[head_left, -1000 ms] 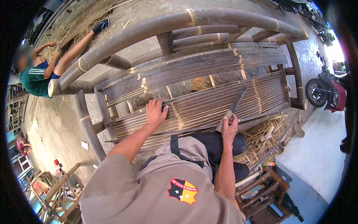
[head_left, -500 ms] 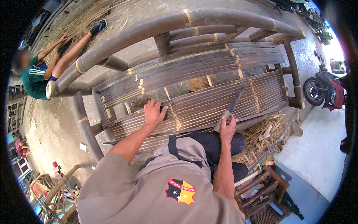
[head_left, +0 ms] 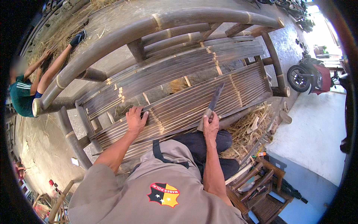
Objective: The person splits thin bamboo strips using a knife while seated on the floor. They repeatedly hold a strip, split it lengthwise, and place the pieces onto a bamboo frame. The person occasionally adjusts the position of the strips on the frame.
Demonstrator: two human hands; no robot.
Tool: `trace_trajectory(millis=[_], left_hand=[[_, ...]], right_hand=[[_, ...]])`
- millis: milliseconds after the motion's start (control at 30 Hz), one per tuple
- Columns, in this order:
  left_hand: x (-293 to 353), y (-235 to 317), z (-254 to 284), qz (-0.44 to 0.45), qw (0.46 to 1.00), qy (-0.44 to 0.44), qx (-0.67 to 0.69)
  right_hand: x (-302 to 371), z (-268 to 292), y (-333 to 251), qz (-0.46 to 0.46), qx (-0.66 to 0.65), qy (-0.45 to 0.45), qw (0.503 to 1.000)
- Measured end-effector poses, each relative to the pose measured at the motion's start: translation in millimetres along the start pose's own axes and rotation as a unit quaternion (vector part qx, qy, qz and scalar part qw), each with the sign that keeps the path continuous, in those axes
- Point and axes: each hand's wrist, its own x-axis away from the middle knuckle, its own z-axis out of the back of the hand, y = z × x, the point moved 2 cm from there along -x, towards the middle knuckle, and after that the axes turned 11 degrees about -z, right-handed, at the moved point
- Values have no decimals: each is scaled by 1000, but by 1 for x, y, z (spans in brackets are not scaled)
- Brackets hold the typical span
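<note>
Bamboo, dark brown and glossy, makes up the whole bench frame (head_left: pixel 112 41): thick round poles with pale node rings for the top rail and legs, and thin flat slats laid side by side for the back and seat (head_left: pixel 186 106). By the look of it, the step in hand is trimming or fitting the seat slats near the front edge. The left hand (head_left: pixel 136 120) lies spread flat on the slats, pressing them down. The right hand (head_left: pixel 210 125) is closed round the handle of a long flat blade (head_left: pixel 215 97), which points up across the seat. Next, the blade likely needs a steady, controlled stroke along the slat. Straw-like shavings (head_left: pixel 250 130) lie by the bench's right end.
</note>
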Motion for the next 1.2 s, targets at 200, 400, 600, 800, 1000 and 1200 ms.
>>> trace_trajectory(millis=[200,400,600,800,1000,1200], left_hand=[[-1,0,1,10,1000,-10,10],[0,3,1,7,1000,-1,0],[-1,2,1,10,1000,4,4],[-1,0,3,10,1000,0,24],[0,1,3,10,1000,3,19],[0,3,2,21,999,-12,32]], right_hand=[[0,-1,2,-8,-14,-1,1000],[-1,-1,4,6,4,9,1000],[-1,-1,5,7,12,12,1000],[-6,-6,13,1,-30,-1,1000],[-8,-6,15,20,2,2,1000],[-6,-4,12,-25,-55,-43,997]])
